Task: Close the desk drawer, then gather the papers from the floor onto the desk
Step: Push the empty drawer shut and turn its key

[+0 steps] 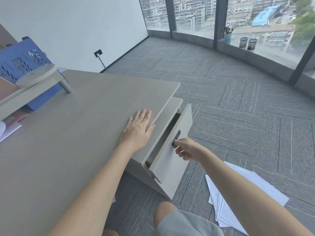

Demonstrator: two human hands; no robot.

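Note:
The grey desk (71, 133) fills the left of the view. Its drawer (172, 155) hangs partly open at the right side, a dark gap showing above the drawer front. A black lock panel (177, 136) sits on that front. My left hand (137, 129) lies flat, fingers spread, on the desktop by the edge above the drawer. My right hand (186, 149) touches the lower end of the lock panel with its fingertips, fingers curled. White papers (223, 206) lie fanned on the carpet at the lower right, partly hidden behind my right forearm.
A monitor riser (34, 82) and a blue file organiser (22, 58) stand at the desk's far left, with booklets (8, 128) under them. Grey carpet (238, 99) spreads to the windows, where a plant pot (227, 35) and two mesh cups (248, 43) stand. My knee (166, 212) is below the drawer.

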